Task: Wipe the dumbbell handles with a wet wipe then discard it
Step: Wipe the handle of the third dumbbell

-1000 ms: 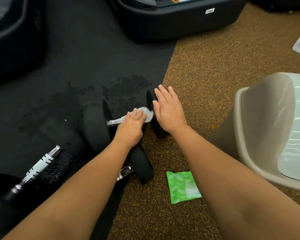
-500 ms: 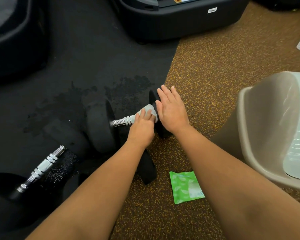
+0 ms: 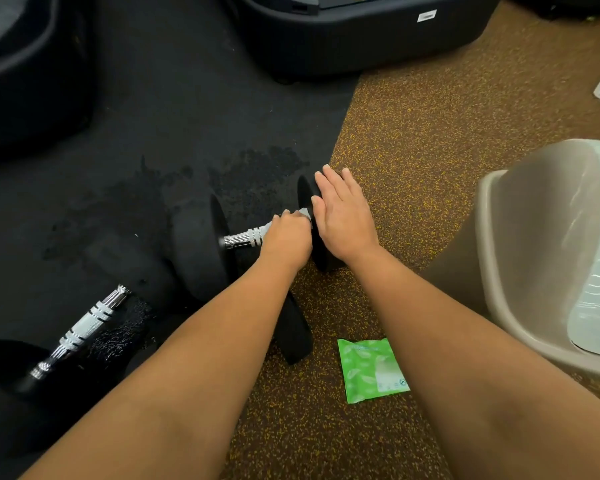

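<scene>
Spare dumbbell (image 3: pixel 84 327): far left on the mat (image 3: pixel 153 133), well apart from my hands.
Handle (image 3: pixel 245 237): chrome, long axis running lower left to upper right; its bare stretch lies left of my grip.
Left hand (image 3: pixel 286 237): curled round the handle's right end, clamping the wipe.
Wipe (image 3: pixel 305 213): only a white edge shows, hard against the right plate (image 3: pixel 305 188).
Right hand (image 3: pixel 343 220): flat, fingers straight, pressing that plate; holds nothing.
Next stroke: leftward along the axis, I judge, left hand's job.
Pack (image 3: pixel 373 370): green, beside my right forearm.
Bin (image 3: pixel 534 254): far right, nearer the right hand.
</scene>
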A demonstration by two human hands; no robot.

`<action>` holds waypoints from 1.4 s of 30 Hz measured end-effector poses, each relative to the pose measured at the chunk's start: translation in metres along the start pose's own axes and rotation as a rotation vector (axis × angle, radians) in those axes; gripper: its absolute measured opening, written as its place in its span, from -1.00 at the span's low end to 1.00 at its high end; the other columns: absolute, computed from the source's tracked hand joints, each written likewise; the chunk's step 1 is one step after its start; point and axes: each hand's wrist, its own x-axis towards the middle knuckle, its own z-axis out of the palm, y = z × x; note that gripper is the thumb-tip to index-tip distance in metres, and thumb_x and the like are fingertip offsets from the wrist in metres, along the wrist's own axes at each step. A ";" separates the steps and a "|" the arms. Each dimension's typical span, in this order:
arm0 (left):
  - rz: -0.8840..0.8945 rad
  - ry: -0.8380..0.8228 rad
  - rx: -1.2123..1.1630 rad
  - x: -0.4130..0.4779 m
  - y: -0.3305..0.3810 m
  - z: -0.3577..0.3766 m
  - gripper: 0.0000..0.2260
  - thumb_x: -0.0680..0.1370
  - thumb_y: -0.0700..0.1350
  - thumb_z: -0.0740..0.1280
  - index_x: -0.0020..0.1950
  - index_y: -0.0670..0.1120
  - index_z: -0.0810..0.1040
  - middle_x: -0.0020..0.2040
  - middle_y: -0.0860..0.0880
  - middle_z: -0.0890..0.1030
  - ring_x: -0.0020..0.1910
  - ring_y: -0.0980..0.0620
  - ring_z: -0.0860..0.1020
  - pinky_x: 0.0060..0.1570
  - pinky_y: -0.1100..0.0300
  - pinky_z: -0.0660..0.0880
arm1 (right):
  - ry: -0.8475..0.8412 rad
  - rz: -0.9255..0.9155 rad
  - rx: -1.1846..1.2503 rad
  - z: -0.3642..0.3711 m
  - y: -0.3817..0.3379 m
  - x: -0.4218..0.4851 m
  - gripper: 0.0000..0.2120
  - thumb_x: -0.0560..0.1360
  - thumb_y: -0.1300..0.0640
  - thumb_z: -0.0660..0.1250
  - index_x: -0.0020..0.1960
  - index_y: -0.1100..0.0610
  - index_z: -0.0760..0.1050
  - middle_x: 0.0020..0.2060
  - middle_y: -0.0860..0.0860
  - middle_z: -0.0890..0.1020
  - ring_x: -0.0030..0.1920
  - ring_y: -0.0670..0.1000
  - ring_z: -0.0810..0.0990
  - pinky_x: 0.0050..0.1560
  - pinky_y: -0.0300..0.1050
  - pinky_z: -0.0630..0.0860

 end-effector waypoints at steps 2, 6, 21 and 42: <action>0.065 0.028 -0.007 -0.001 -0.008 0.009 -0.75 0.54 -0.25 0.19 0.20 -0.19 0.49 0.16 -0.14 0.51 0.18 -0.12 0.44 0.25 0.02 0.32 | 0.020 -0.004 0.000 -0.004 -0.001 -0.002 -0.44 0.60 -0.06 -0.14 0.44 0.19 0.30 0.43 0.11 0.35 0.48 0.15 0.22 0.51 0.03 0.12; 0.056 0.053 -0.037 -0.007 -0.023 0.015 -0.73 0.52 -0.27 0.20 0.20 -0.19 0.49 0.17 -0.13 0.51 0.17 -0.13 0.47 0.21 0.01 0.37 | 0.033 -0.004 0.000 -0.006 -0.002 -0.004 -0.45 0.59 -0.06 -0.12 0.45 0.18 0.29 0.44 0.10 0.34 0.48 0.16 0.20 0.52 -0.01 0.08; -0.103 -0.083 -0.112 0.010 -0.013 -0.003 -0.76 0.54 -0.21 0.20 0.18 -0.11 0.51 0.08 -0.16 0.58 0.07 -0.19 0.55 0.05 -0.02 0.45 | 0.007 0.028 0.027 -0.002 0.000 -0.003 -0.45 0.59 -0.09 -0.14 0.46 0.13 0.27 0.46 0.06 0.31 0.49 0.14 0.18 0.50 0.03 0.14; 0.022 -0.046 0.025 -0.008 -0.004 0.003 -0.63 0.59 -0.21 0.15 0.40 -0.15 0.34 0.43 -0.15 0.32 0.44 -0.16 0.22 0.42 -0.02 0.14 | -0.011 -0.011 -0.050 -0.011 -0.005 -0.004 -0.43 0.59 -0.05 -0.17 0.44 0.20 0.29 0.44 0.12 0.34 0.48 0.13 0.22 0.53 0.01 0.05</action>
